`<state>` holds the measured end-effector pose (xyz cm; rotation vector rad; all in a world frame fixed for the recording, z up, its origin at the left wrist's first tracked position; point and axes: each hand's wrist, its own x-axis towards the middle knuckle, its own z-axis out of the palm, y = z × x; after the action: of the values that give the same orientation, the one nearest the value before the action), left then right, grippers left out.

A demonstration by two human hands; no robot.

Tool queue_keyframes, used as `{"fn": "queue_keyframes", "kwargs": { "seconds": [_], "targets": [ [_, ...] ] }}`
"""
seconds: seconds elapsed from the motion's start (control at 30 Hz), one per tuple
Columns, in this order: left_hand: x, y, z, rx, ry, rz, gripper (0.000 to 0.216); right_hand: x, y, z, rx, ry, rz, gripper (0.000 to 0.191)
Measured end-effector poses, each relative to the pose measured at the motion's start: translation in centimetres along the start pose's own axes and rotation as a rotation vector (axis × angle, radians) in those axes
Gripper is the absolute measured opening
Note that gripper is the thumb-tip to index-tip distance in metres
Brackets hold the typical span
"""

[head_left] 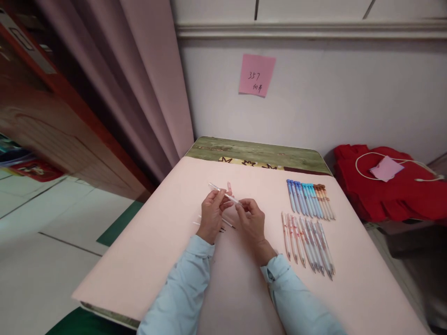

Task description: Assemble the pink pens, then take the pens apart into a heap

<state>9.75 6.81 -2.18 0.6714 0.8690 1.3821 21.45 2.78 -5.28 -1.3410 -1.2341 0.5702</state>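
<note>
A slender whitish pen (228, 196) is held slanted above the table, its upper end pointing left. My left hand (211, 215) pinches it near the middle, and the fingers of my right hand (252, 219) close on its lower right end. Just behind the pen shows a small translucent pink piece (229, 187); whether it lies on the table or is held I cannot tell. Under and beside my hands lie several thin pen refills (228, 224) with dark tips, partly hidden by my left hand.
To the right, a row of blue, turquoise and brown pens (307, 199) lies above a row of pink and grey pens (307, 244). A pink cloth (150, 265) covers the table. A red cover (387, 200) with a white cable is at far right; a curtain (153, 70) hangs left.
</note>
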Motion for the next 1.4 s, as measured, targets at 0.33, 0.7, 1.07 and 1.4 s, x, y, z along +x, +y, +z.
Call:
{"fn": "queue_keyframes", "kwargs": {
  "seconds": [0.33,0.7,1.07,1.4],
  "targets": [
    [0.1,0.04,-0.06,0.015,0.026,0.005,0.029,0.13,-0.04,-0.11,-0.016,0.005,-0.004,0.036],
    [0.16,-0.17,-0.29,0.034,-0.01,0.022,0.026,0.08,0.11,-0.18,-0.039,0.007,0.02,0.036],
    [0.15,-0.28,-0.31,0.04,-0.04,0.03,0.025,0.03,0.46,-0.26,-0.059,-0.039,0.043,0.037],
    [0.16,-0.03,-0.14,0.072,-0.069,0.027,0.023,-0.09,-0.12,-0.65,-0.034,-0.18,0.053,0.036]
  ]
}}
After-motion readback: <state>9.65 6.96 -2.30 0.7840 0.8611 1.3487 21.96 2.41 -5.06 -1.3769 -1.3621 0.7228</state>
